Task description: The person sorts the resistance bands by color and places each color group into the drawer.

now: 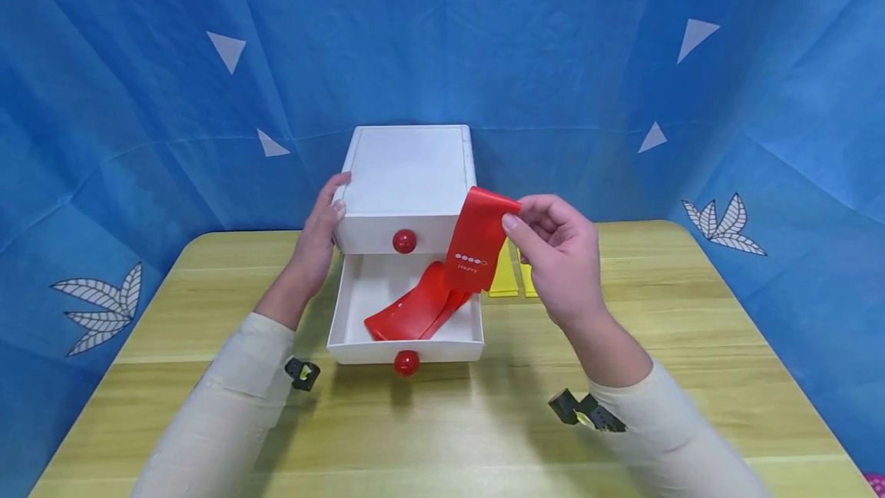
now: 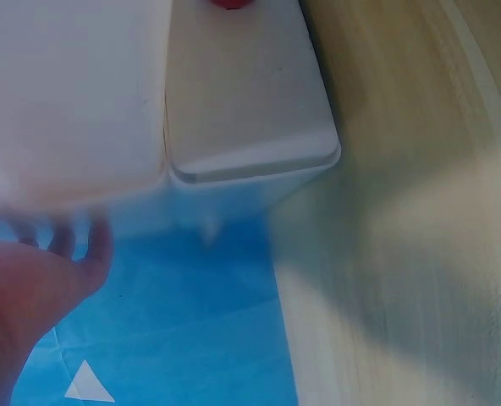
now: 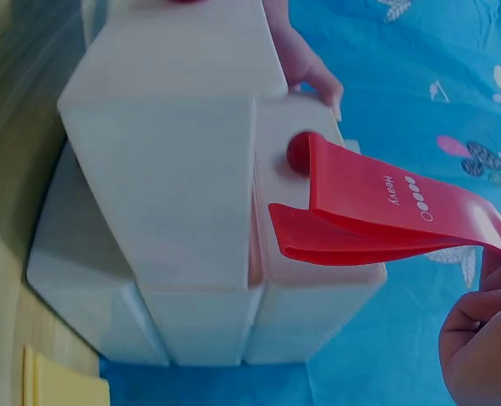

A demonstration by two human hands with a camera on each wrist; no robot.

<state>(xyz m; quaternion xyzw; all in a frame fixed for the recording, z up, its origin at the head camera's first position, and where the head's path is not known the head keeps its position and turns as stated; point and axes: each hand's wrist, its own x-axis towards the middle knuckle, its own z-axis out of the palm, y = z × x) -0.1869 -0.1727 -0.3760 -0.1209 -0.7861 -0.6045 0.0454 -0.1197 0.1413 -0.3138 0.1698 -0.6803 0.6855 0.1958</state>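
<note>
"Head view: how many hands can you count?"

"Two. The right hand (image 1: 563,263) pinches one red band (image 1: 477,237) just past the right front edge of the white box (image 1: 411,167). The left hand (image 1: 313,244) rests on the left side of the box, with its thumb and a finger spread wide."

"What is on that red band?"

"It says Heavy. It hangs folded, and the right wrist view shows its low end dangling in front of the top level of the box."

"How many levels are there?"

"Three, in the right wrist view. The middle one is the open drawer (image 1: 442,352), sticking out at the front. Two red knobs (image 1: 404,241) show."

"What is inside?"

"A red bundle (image 1: 408,313), but I can't tell if it is one piece or two. White floor shows to its left."

"And around the box?"

"Two yellow strips (image 1: 503,283) lie just to its right. The wood table (image 1: 691,390) gives lots of room farther right and in front. Behind the box, the blue cloth (image 1: 574,98) is close."
</note>
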